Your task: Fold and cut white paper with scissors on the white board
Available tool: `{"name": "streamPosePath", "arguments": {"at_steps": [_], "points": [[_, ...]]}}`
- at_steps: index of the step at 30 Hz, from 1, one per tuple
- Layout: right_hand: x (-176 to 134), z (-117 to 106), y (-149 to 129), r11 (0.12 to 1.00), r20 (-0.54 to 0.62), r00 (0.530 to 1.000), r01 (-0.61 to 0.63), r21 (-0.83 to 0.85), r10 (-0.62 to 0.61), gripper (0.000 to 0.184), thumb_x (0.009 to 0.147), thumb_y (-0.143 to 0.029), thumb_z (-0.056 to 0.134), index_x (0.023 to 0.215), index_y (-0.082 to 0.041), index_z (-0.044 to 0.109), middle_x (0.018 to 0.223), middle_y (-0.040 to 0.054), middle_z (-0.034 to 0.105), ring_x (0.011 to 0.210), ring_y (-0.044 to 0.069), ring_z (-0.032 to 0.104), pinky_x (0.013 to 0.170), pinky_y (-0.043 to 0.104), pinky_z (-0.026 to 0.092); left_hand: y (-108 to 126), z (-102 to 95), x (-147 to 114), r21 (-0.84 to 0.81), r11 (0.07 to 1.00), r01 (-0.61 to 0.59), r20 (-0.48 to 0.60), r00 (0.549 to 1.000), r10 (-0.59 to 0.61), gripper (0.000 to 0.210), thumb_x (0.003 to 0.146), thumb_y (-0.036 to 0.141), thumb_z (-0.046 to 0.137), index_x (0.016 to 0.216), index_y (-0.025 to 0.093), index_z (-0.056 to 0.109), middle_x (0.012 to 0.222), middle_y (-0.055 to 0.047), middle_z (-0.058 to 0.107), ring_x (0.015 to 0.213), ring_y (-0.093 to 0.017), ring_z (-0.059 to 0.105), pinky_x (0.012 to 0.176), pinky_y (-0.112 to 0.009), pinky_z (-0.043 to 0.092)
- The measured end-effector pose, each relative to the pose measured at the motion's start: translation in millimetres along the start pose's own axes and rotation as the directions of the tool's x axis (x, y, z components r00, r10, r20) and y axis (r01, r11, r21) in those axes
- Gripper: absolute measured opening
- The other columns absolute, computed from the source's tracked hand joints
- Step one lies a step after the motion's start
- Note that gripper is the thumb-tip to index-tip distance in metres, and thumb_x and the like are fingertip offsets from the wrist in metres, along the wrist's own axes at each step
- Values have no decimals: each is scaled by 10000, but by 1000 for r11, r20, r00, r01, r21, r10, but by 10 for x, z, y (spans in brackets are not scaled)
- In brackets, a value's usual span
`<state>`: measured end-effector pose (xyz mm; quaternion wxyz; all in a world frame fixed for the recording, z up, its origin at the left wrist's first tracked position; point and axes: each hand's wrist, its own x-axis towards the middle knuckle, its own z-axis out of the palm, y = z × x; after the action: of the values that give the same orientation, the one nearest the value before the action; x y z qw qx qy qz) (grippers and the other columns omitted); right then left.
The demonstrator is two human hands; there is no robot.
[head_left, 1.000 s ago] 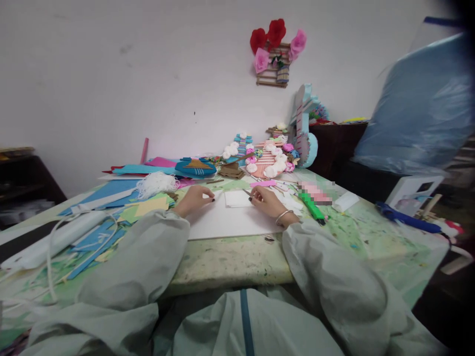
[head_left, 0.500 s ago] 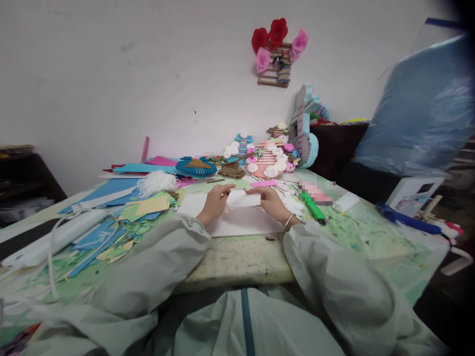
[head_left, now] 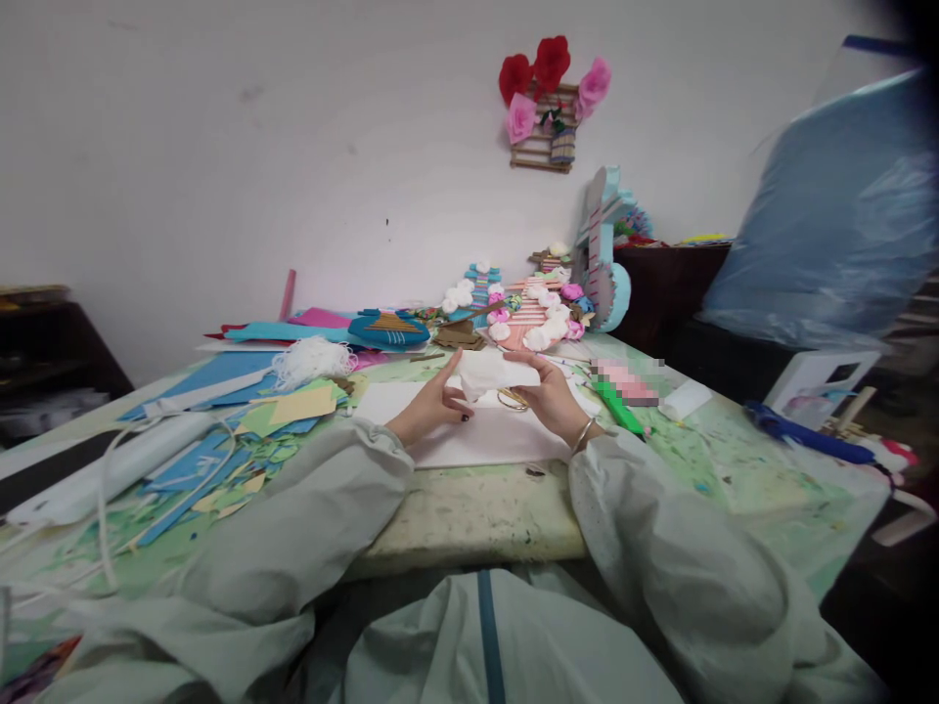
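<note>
A folded piece of thin white paper (head_left: 493, 372) is held up between both hands over the table. My left hand (head_left: 434, 403) is closed on its left end, thumb along the edge. On the other end, my right hand (head_left: 556, 399) pinches the paper at its upper right corner. A gold-coloured loop (head_left: 512, 399), like a scissor handle, shows under the paper beside my right fingers; the rest of it is hidden. Beneath both hands a large white sheet (head_left: 480, 445) lies flat near the table's front edge.
Paper scraps (head_left: 275, 455), white string (head_left: 312, 364) and a long white bar with a cord (head_left: 110, 469) lie to the left. Craft pieces with white puffs (head_left: 532, 318) stand at the back. A green tool (head_left: 620, 406) lies right of my right hand.
Both hands have risen slightly, and my right hand has shifted right. The white paper has been turned and looks bulkier. The gold-coloured loop has come into view under it.
</note>
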<state>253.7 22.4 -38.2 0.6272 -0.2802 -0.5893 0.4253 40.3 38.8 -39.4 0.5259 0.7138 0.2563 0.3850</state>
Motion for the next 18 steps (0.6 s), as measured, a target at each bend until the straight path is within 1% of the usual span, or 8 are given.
{"name": "streamPosePath", "arguments": {"at_steps": [2,4,6,8,9,13,17,18], "points": [[1,-8,14,1000,19,1000,-19,-2,19,470,532,-91,655,988,-204,648,1022,24,657,911,186,607,767,284,484,-5,16,13,-44,997,-69,-57,996,67,1107,586,104,730,1464,266,75,943,-59,699,763,-167,667,703,-273,500],[6,-19,41,998,46,998,-37,-49,39,461,535,-95,659,985,-199,653,1023,32,660,921,192,609,775,290,490,8,26,28,-53,990,-131,-123,985,124,957,590,144,745,1426,237,287,943,-51,704,800,-172,657,732,-286,505],[13,-31,70,995,69,996,-58,-75,63,446,550,-104,651,986,-197,655,997,34,669,900,192,618,752,292,500,23,25,43,-15,987,-161,-193,969,155,684,577,179,761,1235,186,571,960,-61,705,848,-194,650,756,-300,508],[18,-42,91,992,76,993,-86,-89,93,433,570,-125,646,997,-198,651,947,31,679,856,184,631,703,279,504,32,14,53,5,990,-144,-247,959,141,444,564,211,773,999,151,708,936,-76,712,857,-214,652,771,-320,511],[19,-46,95,990,69,992,-100,-100,107,423,583,-144,649,1003,-198,648,912,28,683,833,178,637,675,268,501,34,6,56,-8,992,-125,-260,958,118,388,563,230,778,938,147,726,908,-82,716,845,-218,658,775,-332,513],[3,-42,52,975,31,990,-127,-180,134,391,640,-231,666,1026,-172,640,785,36,690,758,166,655,613,237,477,41,-23,56,-77,993,-86,-278,959,61,353,592,341,777,877,138,736,864,-106,723,775,-204,670,784,-353,516],[-36,5,-43,971,47,986,-147,-190,159,515,662,-265,688,1160,-190,580,775,52,713,682,159,664,619,252,477,40,-30,53,-44,998,-50,-323,946,34,378,622,439,750,807,109,737,844,-137,721,736,-199,668,766,-353,522],[-42,18,-60,973,45,987,-145,-180,156,505,663,-279,694,1148,-191,588,781,57,717,669,158,663,618,254,478,36,-31,53,-41,998,-44,-324,945,28,390,626,452,744,804,105,737,842,-143,720,733,-200,667,762,-353,523]]}}
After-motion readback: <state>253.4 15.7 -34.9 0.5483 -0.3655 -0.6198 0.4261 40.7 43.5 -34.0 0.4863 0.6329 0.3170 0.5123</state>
